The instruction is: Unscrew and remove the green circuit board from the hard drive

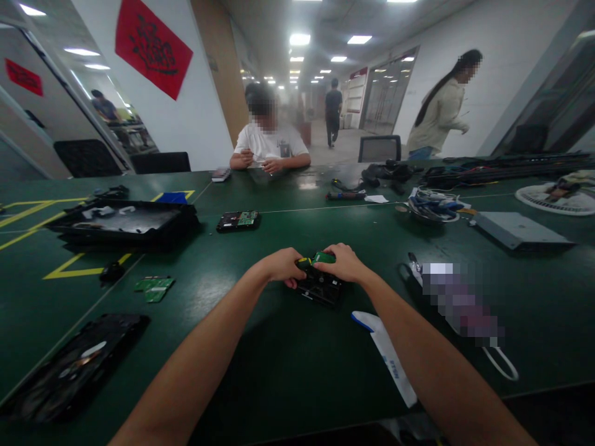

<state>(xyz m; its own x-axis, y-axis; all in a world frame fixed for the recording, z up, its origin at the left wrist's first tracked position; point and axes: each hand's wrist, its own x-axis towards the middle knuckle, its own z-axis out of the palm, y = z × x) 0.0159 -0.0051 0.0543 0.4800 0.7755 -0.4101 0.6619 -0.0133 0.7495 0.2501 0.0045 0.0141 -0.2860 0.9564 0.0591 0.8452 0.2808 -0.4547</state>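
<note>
A black hard drive (320, 288) lies on the dark green table (288, 359) in front of me. My left hand (281, 265) is closed around a tool with a yellow and black handle (304, 262) at the drive's near-left top edge. My right hand (343, 262) is closed on a small green circuit board (324, 257) at the top of the drive. Both hands meet over the drive's far edge.
A white and blue strip (385, 353) lies beside my right forearm. An opened drive (74, 365) sits near left, green boards (154, 288) and a black tray (123, 222) further left, another drive (238, 220) mid-table. Cables (434, 204) and a grey box (518, 229) lie right. A person sits opposite.
</note>
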